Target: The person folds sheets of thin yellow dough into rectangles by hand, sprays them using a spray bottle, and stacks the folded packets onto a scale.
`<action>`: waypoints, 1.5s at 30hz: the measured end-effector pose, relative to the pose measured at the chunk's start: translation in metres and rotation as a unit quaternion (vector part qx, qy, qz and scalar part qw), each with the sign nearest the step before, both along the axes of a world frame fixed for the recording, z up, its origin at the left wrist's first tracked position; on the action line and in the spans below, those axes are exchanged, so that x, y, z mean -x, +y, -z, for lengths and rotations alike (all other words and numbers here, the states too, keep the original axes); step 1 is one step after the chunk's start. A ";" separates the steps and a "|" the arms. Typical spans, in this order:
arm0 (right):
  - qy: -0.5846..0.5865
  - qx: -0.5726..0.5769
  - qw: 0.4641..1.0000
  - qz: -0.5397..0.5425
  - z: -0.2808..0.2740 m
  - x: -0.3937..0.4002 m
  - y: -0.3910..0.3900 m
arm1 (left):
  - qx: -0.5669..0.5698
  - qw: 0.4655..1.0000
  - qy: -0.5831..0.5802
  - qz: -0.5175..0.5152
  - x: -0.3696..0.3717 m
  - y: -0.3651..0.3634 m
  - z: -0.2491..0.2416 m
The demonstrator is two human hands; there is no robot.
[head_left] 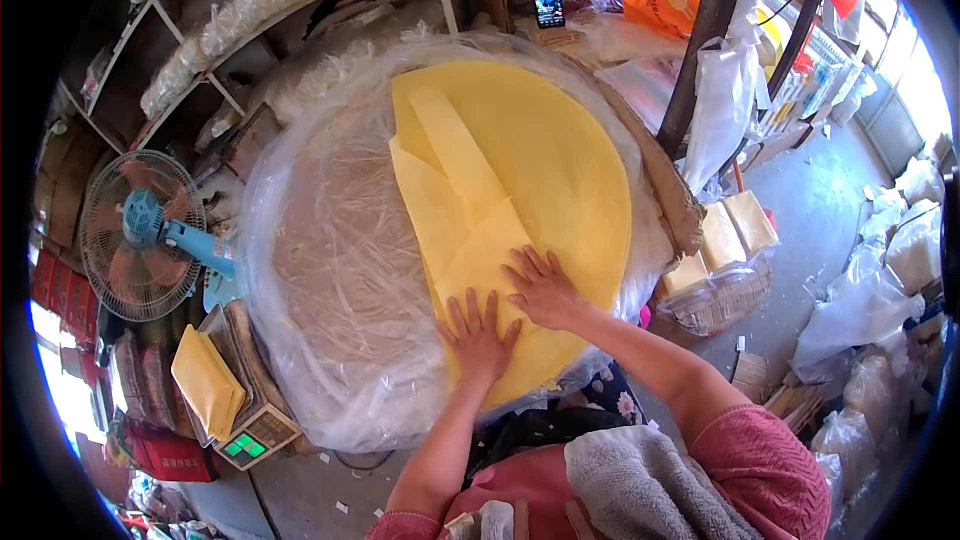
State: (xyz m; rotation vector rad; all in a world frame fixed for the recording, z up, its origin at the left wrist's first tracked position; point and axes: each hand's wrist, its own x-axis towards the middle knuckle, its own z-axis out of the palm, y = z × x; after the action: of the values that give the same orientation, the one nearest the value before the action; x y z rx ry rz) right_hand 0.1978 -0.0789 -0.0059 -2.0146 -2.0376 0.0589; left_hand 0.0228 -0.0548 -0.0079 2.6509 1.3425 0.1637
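Note:
A large round yellow sheet (570, 150), perhaps a stack of thin sheets, lies on a round table covered in clear plastic (320, 240). Its left side is folded inward, and a folded strip (460, 155) runs down toward my hands. My left hand (478, 338) presses flat near the sheet's lower left edge, fingers spread. Beside it, a little higher and to the right, my right hand (545, 290) rests flat on the yellow surface with fingers apart. Neither hand grips anything.
Left of the table stand a blue fan (145, 220) and a scale with a green display (245, 447), bearing a yellow folded stack (207, 385). A phone (547, 2) stands behind the table. Yellow packs (720, 237) sit at the right, near a dark post (700, 60).

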 end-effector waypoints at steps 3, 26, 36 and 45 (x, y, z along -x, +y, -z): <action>0.017 0.036 0.999 -0.011 -0.009 -0.004 0.001 | -0.002 1.000 -0.009 0.004 0.001 0.002 0.001; 0.491 0.087 0.832 0.241 -0.053 -0.111 0.212 | 0.303 0.846 -0.383 -0.213 -0.051 0.311 -0.010; 0.656 0.092 0.696 0.277 -0.027 -0.120 0.245 | 0.302 0.765 -0.514 -0.242 -0.052 0.312 0.002; 0.504 0.035 0.848 0.159 0.015 -0.134 0.225 | -0.125 0.892 -0.433 0.023 -0.017 0.246 0.028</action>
State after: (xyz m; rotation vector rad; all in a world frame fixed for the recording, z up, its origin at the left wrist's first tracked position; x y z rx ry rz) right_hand 0.3321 0.1461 -0.0210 -1.7234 -1.0287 0.9166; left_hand 0.0396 0.1908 -0.0361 2.2556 0.9665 1.3933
